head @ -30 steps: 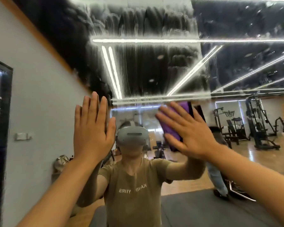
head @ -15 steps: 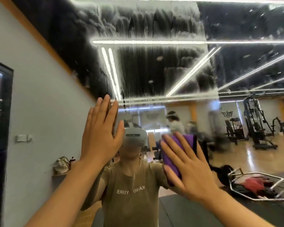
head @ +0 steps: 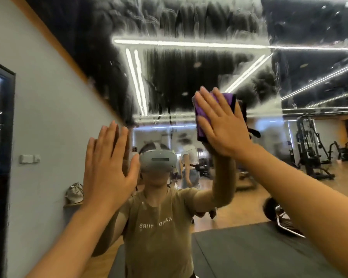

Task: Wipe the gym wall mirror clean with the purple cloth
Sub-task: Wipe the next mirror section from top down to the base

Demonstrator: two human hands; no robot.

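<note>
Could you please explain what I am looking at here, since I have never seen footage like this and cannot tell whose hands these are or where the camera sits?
There is no machine here: these are a person's two bare hands, filmed by one wide-angle camera worn on the head, looking forward. The person stands facing a gym wall mirror, so you also see their reflection, wearing a grey headset, with gym machines behind. The left hand is flat and open, raised at the glass; whether it touches cannot be told. The right hand presses a purple cloth flat against the mirror with straight fingers. The upper glass carries whitish wet streaks, so the wiping is not finished.
</note>
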